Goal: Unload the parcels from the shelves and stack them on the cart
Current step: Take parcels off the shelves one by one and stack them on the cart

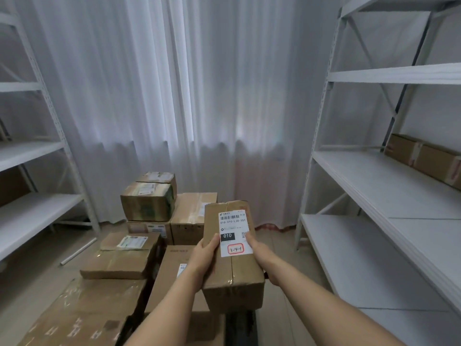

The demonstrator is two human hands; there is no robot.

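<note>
Backdrop: white curtain (199,96), shelves (374,186) on both sides
Parcel (232,270): labelled (3-4-1), above stacked boxes (119,258)
Grip: left hand (204,260) and right hand (264,260) clasp its sides

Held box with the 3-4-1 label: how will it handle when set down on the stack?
The box looks stiff: its edges stay straight under both hands, left and right. Probably light, since it is held out in front. Flat faces, so it should not roll; the taped seam may be a bit slick.

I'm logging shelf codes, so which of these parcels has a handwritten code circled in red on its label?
The long cardboard parcel held between both hands: its white label reads 3-4-1 in a red ring. No such mark shows on the stacked parcels' labels.
</note>
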